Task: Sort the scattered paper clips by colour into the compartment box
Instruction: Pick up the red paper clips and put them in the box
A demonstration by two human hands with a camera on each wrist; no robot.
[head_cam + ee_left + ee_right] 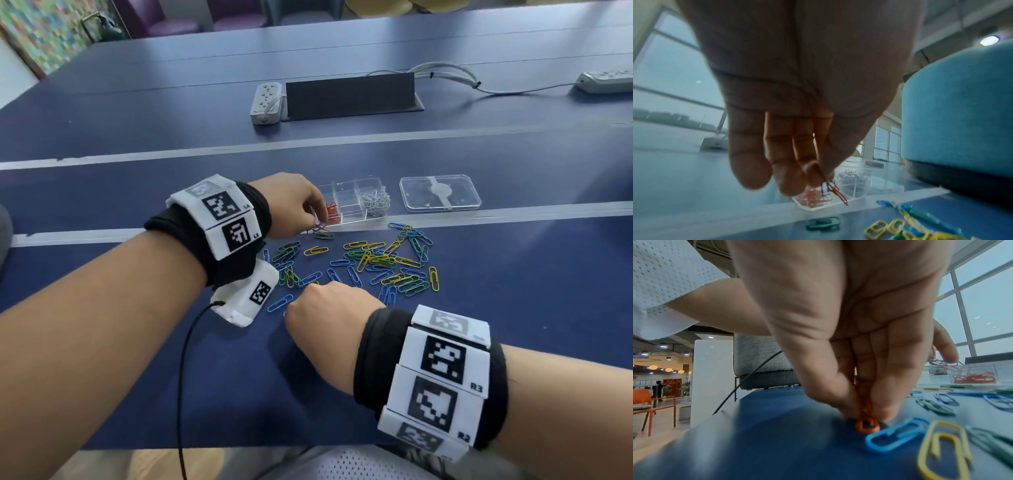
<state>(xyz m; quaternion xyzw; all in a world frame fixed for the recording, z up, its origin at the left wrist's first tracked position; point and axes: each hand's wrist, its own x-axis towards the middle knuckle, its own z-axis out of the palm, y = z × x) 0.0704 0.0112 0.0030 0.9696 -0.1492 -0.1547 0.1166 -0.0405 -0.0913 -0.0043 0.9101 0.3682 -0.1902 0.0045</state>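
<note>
The clear compartment box (342, 187) sits mid-table, with red clips (334, 214) in its front left cell and silver clips (376, 202) in the right one. My left hand (317, 219) hovers at the box's left front corner. It pinches a small bunch of clips (833, 190), red and blue, between thumb and fingers. Blue, yellow and green clips (383, 263) lie scattered in front of the box. My right hand (325, 301) is down at the near edge of the scatter, thumb and fingers pinching an orange clip (867, 425) against the table.
The box's clear lid (440, 192) lies to its right. Farther back are a white power strip (267, 102), a dark cable hatch (352, 94) and another strip (606, 80). A black cable (186, 359) trails from my left wrist over the table's near edge.
</note>
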